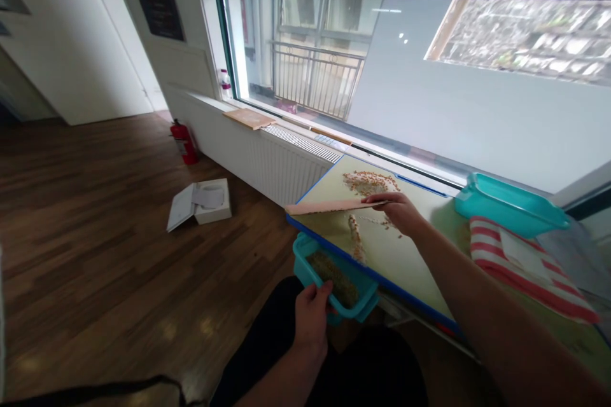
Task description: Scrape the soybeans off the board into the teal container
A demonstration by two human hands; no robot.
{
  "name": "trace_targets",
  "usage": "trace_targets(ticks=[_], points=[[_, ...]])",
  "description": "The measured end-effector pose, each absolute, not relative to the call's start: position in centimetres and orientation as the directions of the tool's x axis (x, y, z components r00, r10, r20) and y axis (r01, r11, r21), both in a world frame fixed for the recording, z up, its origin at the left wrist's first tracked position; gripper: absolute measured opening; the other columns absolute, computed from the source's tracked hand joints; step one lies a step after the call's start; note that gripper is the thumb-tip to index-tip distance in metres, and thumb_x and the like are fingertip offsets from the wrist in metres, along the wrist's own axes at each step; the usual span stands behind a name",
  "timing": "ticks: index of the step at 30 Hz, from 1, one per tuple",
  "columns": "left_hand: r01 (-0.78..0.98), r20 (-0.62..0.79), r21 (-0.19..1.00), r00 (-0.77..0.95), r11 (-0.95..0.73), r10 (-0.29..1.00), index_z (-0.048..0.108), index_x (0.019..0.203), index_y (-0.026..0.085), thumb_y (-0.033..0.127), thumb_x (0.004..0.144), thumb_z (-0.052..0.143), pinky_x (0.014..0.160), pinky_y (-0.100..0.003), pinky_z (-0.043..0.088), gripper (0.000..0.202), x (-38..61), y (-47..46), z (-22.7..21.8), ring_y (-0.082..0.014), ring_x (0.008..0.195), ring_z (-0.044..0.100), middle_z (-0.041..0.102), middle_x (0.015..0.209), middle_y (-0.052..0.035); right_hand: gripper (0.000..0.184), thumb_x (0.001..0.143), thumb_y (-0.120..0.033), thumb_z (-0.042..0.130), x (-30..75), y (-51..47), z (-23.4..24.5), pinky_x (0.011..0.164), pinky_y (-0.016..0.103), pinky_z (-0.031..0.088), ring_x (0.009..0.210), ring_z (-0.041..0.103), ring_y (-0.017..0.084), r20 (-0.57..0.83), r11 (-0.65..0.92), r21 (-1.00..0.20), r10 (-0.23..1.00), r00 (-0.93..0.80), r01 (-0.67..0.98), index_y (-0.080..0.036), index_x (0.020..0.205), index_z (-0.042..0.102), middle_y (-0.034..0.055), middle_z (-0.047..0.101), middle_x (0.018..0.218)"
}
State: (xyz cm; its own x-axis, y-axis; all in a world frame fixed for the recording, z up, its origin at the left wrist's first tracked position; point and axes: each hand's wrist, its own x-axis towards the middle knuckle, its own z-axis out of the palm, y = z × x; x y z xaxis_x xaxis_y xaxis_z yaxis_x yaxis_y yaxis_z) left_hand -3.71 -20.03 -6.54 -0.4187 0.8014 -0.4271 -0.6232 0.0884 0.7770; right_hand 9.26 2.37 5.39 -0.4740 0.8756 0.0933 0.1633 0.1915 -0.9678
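My left hand [311, 315] is closed on the near rim of a turquoise plastic tub [301, 261], tucked under the board's front edge. Loose brownish-green grain-like material [337, 280] lies inside it. In my right hand [401, 211] is a thin, flat piece of cardboard [329, 205], seen almost edge-on and held above the pale board [424, 261] with blue edges. A narrow row of small pale and brown kernels [356, 238] lies below the cardboard. Behind the hand spreads a larger pile of reddish-brown and white kernels [370, 182].
At the right stand another turquoise tub [513, 203] and a folded red-and-white striped cloth [525, 267]. A window and white radiator [286, 162] line the far side. On the wooden floor are an open white box [210, 203] and a red fire extinguisher [184, 142].
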Motion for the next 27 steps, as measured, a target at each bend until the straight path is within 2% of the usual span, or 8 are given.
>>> trace_targets(ticks=[9,19,27], points=[[-0.633,-0.398,0.774,-0.445,0.033,0.802,0.057,0.057,0.013,0.037,0.064,0.071,0.043,-0.022,0.034,0.028,-2.6,-20.5,-5.8,-0.0087,0.043,0.043,0.048,0.047,0.0029,0.023,0.052,-0.018,0.052,11.2,0.8,7.0,0.078,0.033,0.045,0.089,0.062,0.021,0.044,0.156,-0.972,0.856,-0.515,0.176,-0.019,0.066,0.071,0.0055,0.071,0.081],[-0.583,-0.344,0.812,-0.464,0.012,0.816,0.055,0.057,0.013,0.035,0.066,0.068,0.043,-0.022,0.036,0.027,-1.3,-20.0,-5.3,-0.0087,0.043,0.044,0.050,0.047,0.0026,0.022,0.050,-0.017,0.055,13.0,0.7,7.1,0.078,0.032,0.045,0.089,0.061,0.022,0.029,0.136,-0.977,0.848,-0.530,0.164,-0.017,0.065,0.071,0.0061,0.071,0.078],[-0.641,-0.373,0.767,-0.469,-0.018,0.801,0.055,0.056,0.013,0.039,0.058,0.073,0.043,-0.022,0.035,0.032,0.3,-19.9,-4.9,-0.0086,0.043,0.044,0.050,0.048,0.0029,0.024,0.051,-0.018,0.053,14.7,-1.0,6.9,0.077,0.032,0.045,0.087,0.062,0.022,0.037,0.132,-0.978,0.869,-0.493,0.161,-0.017,0.067,0.072,0.0063,0.071,0.077]])
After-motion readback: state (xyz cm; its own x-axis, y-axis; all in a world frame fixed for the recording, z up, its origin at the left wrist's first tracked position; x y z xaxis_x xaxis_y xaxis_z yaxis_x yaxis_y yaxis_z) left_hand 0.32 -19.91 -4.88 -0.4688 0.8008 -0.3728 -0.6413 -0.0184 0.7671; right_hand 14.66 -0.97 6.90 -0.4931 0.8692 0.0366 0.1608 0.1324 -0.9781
